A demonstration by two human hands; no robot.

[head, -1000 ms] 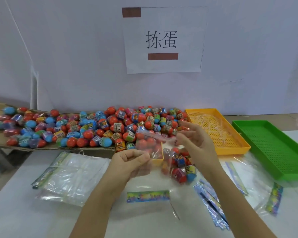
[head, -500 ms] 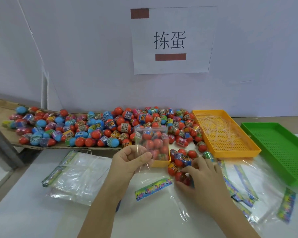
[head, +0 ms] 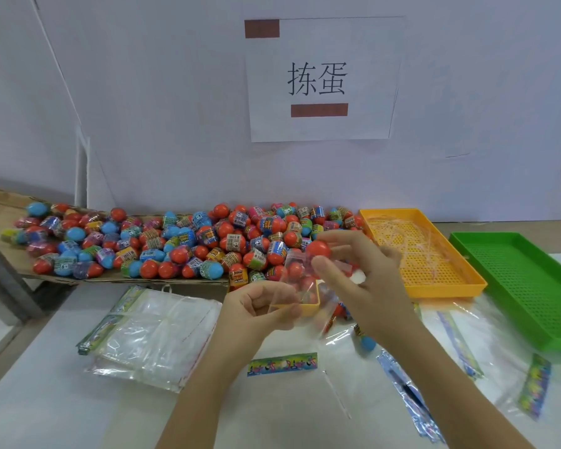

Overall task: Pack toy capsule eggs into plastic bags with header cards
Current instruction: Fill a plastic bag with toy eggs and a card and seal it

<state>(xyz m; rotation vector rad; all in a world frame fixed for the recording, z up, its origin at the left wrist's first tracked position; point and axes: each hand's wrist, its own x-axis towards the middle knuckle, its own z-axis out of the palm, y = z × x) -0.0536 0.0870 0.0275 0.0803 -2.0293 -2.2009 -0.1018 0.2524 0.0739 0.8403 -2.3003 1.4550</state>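
- The clear bag [head: 289, 281] is pinched by the left grip [head: 259, 307].
- A red egg [head: 318, 249] is held in the right grip [head: 357, 280], at the bag's 1 o'clock.
- The bag's mouth is best kept spread while the egg is lowered in.

Red-orange and blue capsule eggs [head: 208, 251] on a white surface [head: 46, 400].
The eggs wear multicoloured printed wrapper bands; the egg [head: 318, 249] in the right hand [head: 366, 286] is red-orange, and the bag [head: 293, 273] pinched by the left hand [head: 256, 311] is clear. The orange-yellow tray [head: 450, 288] and green tray [head: 531, 280] are perforated. The header card [head: 282, 364] bears rainbow print; the sign [head: 318, 79] is white with black characters.
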